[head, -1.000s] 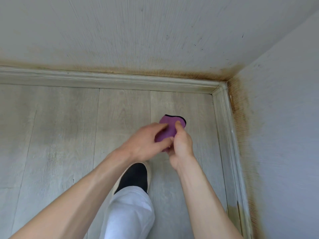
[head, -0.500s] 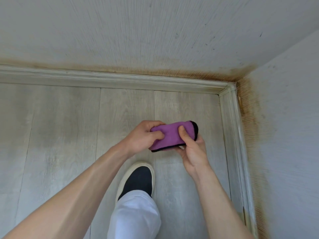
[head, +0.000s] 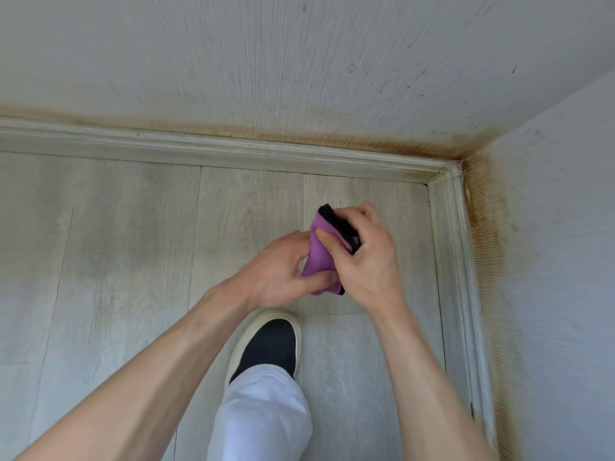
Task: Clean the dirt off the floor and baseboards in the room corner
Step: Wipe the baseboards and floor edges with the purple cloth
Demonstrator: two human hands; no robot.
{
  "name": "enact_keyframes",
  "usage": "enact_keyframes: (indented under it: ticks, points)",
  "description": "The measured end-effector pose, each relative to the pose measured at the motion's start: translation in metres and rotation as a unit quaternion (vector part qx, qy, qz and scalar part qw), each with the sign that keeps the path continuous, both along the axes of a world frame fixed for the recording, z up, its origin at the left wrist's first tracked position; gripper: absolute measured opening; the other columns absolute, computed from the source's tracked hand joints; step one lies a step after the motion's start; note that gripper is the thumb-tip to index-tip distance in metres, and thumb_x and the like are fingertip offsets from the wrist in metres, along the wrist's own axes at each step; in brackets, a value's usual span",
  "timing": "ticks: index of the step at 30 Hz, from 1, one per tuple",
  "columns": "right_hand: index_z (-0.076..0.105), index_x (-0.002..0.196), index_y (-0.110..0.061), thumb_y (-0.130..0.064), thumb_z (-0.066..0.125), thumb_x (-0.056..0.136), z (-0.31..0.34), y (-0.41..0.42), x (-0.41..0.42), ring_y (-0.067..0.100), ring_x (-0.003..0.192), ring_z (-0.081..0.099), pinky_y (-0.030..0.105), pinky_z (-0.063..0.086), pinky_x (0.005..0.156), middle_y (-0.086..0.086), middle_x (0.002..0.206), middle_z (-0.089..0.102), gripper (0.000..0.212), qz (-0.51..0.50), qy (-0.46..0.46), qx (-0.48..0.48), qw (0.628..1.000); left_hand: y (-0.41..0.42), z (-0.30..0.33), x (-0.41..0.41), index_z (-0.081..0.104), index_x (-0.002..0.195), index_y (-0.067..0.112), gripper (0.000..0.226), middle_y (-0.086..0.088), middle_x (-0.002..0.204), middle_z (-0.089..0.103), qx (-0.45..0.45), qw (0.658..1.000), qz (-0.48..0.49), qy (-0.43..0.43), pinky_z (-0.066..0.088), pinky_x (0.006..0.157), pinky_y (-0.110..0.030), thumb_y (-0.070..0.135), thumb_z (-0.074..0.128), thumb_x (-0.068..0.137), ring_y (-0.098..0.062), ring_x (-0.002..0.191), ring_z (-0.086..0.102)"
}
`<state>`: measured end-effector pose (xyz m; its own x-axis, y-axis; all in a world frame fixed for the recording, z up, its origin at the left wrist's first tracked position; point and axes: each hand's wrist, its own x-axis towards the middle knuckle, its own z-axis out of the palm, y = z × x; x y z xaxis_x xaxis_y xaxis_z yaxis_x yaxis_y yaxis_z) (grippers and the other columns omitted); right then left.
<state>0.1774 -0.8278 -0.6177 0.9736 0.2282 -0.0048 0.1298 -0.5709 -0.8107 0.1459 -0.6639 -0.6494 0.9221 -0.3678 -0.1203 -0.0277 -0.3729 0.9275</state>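
Observation:
A folded purple cloth [head: 317, 257] with a black edge is held in the air above the floor, in front of me. My right hand [head: 366, 261] grips its upper part, thumb across the purple face. My left hand [head: 279, 274] pinches its lower end from the left. The pale wood-look floor [head: 133, 261] shows grey smudges. A white baseboard [head: 233, 151] runs along the far wall and another baseboard [head: 456, 261] along the right wall; they meet at the corner [head: 449, 171]. Brown dirt stains [head: 486, 227] line the walls just above both baseboards.
My foot in a black slip-on shoe [head: 269, 347] with a white sole stands on the floor below the hands, with a white trouser leg [head: 263, 417] above it. The far wall [head: 299, 61] and right wall [head: 565, 261] are textured white.
The cloth was turned from lying sideways to standing nearly upright. My right hand moved over its top and now grips it from the right; the view shifted left, so the corner sits further right.

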Motion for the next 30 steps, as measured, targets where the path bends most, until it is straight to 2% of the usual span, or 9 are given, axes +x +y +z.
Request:
enact_keyframes:
  ticks: [3,5,8,12,17,20,23,27,30]
  points:
    - [0.070,0.108,-0.015,-0.019,0.071,0.096,-0.018,0.004,-0.004,-0.001,0.087,0.060,0.011,0.044,0.075,-0.002,0.099,0.057,0.013,-0.091,-0.035,-0.007,0.995,-0.001,-0.004,-0.012,0.074,0.102,0.017,0.009,0.006,0.105,0.072,-0.082,0.994,0.023,0.068,0.052,0.096,-0.043,0.023,0.071,0.097,-0.018,0.102,0.068]
    - [0.068,0.108,-0.018,-0.019,0.070,0.097,-0.027,-0.001,-0.005,-0.001,0.086,0.060,0.011,0.044,0.077,-0.001,0.100,0.060,0.011,-0.133,-0.019,0.021,0.991,-0.001,-0.008,-0.022,0.073,0.122,0.015,0.024,0.005,0.118,0.072,-0.154,0.975,0.064,0.145,0.053,0.101,-0.039,0.017,0.069,0.098,-0.018,0.112,0.068]
    - [0.066,0.104,-0.020,-0.022,0.070,0.098,-0.032,-0.017,-0.004,0.007,0.086,0.063,0.029,0.052,0.080,-0.002,0.098,0.068,0.007,-0.218,0.049,0.096,0.970,0.004,-0.011,-0.032,0.063,0.139,0.027,0.045,0.014,0.136,0.066,-0.218,0.941,0.131,0.221,0.047,0.109,-0.037,0.020,0.070,0.095,-0.015,0.123,0.063]
    - [0.068,0.100,-0.024,-0.020,0.072,0.097,-0.025,-0.032,-0.009,0.008,0.083,0.064,0.029,0.052,0.070,-0.013,0.086,0.069,0.007,-0.187,0.167,0.175,0.952,0.015,-0.019,-0.031,0.061,0.138,0.036,0.049,0.015,0.136,0.065,-0.205,0.935,0.156,0.242,0.048,0.111,-0.041,0.024,0.074,0.092,-0.011,0.123,0.063]
    - [0.071,0.101,-0.019,-0.030,0.075,0.083,-0.022,-0.018,-0.016,0.012,0.081,0.067,0.029,0.054,0.066,-0.001,0.090,0.074,0.022,-0.120,0.291,0.260,0.913,0.006,-0.025,-0.022,0.059,0.140,0.024,0.058,0.008,0.136,0.067,-0.223,0.928,0.137,0.266,0.050,0.106,-0.029,0.026,0.081,0.086,-0.009,0.126,0.061]
    - [0.071,0.102,-0.017,-0.025,0.076,0.085,-0.028,-0.013,-0.011,0.012,0.084,0.066,0.028,0.054,0.072,0.000,0.092,0.074,0.020,-0.111,0.279,0.246,0.922,-0.003,-0.028,-0.020,0.066,0.129,0.011,0.036,-0.007,0.118,0.075,-0.223,0.927,0.137,0.270,0.055,0.092,-0.027,0.014,0.074,0.094,-0.017,0.107,0.071]
    - [0.067,0.120,-0.020,-0.021,0.075,0.092,-0.036,-0.019,0.006,0.007,0.093,0.069,0.026,0.055,0.080,-0.006,0.108,0.074,0.029,-0.191,0.219,0.242,0.926,-0.003,-0.027,-0.011,0.057,0.141,0.020,0.049,-0.001,0.124,0.071,-0.175,0.939,0.172,0.240,0.054,0.096,-0.025,0.014,0.073,0.095,-0.012,0.112,0.069]
    - [0.025,0.161,-0.028,-0.048,0.073,0.091,-0.060,-0.041,0.017,0.021,0.140,0.045,0.042,0.046,0.111,0.004,0.157,0.035,0.088,-0.307,0.149,-0.032,0.939,0.012,-0.029,-0.003,0.042,0.152,0.036,0.059,0.020,0.132,0.060,-0.035,0.955,0.209,0.208,0.048,0.091,-0.016,0.026,0.066,0.099,0.003,0.112,0.061]
    - [0.030,0.159,-0.022,-0.048,0.066,0.096,-0.086,-0.039,0.004,0.027,0.151,0.027,0.048,0.034,0.121,0.009,0.165,0.025,0.077,-0.163,0.031,-0.216,0.962,0.023,-0.036,-0.014,0.051,0.145,0.035,0.048,0.021,0.123,0.064,-0.002,0.950,0.227,0.215,0.047,0.089,-0.012,0.024,0.064,0.100,0.009,0.104,0.061]
